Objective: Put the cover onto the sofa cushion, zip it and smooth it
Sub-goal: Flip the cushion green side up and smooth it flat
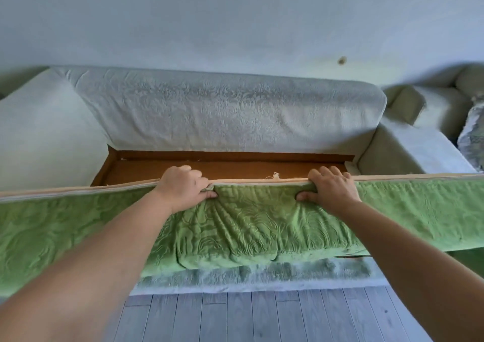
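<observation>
At the left end of the sofa, a pale grey-green seat cushion (pixel 44 132) lies tilted against the corner. The long sofa cushion in its green embossed fabric cover (pixel 248 226) stands on its long side along the sofa's front edge. Its long axis runs left to right across the whole view, the broad green face is turned to the person, and both ends pass out of sight. A pale beige strip (pixel 78 188) runs along its top edge. Whether that strip is the inner cushion or the cover's open seam cannot be told.

The left hand (pixel 183 188) grips this top edge left of the middle. Its fingers are curled together over the far side and its thumb (pixel 210 195) presses into the green face. The fabric between the hands is bunched into fanning creases.

Behind the cushion the sofa's open seat well (pixel 235 167) shows a brown board bottom, with the pale embossed backrest (pixel 222 111) rising at its rear edge.

The right hand (pixel 331 189) grips the same edge right of the middle, fingers slightly spread over the top and thumb (pixel 303 197) dug into the cover. Further right is the sofa's pale armrest (pixel 408 150). Grey plank flooring (pixel 262 315) lies below the sofa's front.
</observation>
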